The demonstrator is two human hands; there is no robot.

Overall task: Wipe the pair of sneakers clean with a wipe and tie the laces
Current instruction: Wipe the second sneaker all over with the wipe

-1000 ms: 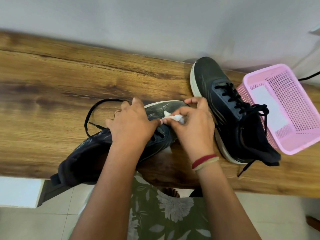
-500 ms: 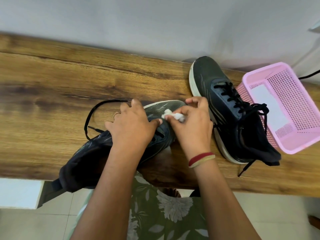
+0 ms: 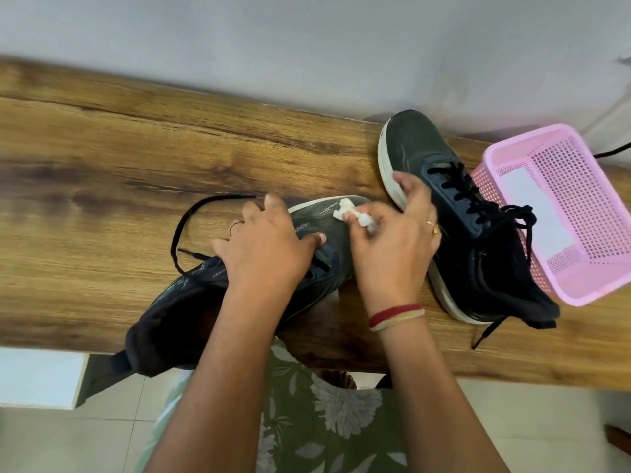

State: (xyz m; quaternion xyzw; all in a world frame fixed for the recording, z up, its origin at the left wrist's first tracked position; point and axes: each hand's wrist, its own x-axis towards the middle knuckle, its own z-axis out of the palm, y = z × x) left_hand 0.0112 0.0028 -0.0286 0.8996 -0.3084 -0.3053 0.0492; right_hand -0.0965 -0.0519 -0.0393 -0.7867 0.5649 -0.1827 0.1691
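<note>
A dark sneaker lies tilted across the near edge of the wooden table, toe pointing away, its black lace trailing loose to the left. My left hand grips its middle over the tongue. My right hand pinches a crumpled white wipe and presses it on the toe of that sneaker. The second dark sneaker stands upright to the right with its laces tied in a loose bow.
A pink perforated basket holding a white sheet sits at the right, touching the second sneaker. The wooden table runs along a pale wall. Below the near edge are a floral garment and a tiled floor.
My right hand has slid the wipe forward toward the toe tip, and its fingers have spread toward the second sneaker's sole. My left hand keeps the same hold.
</note>
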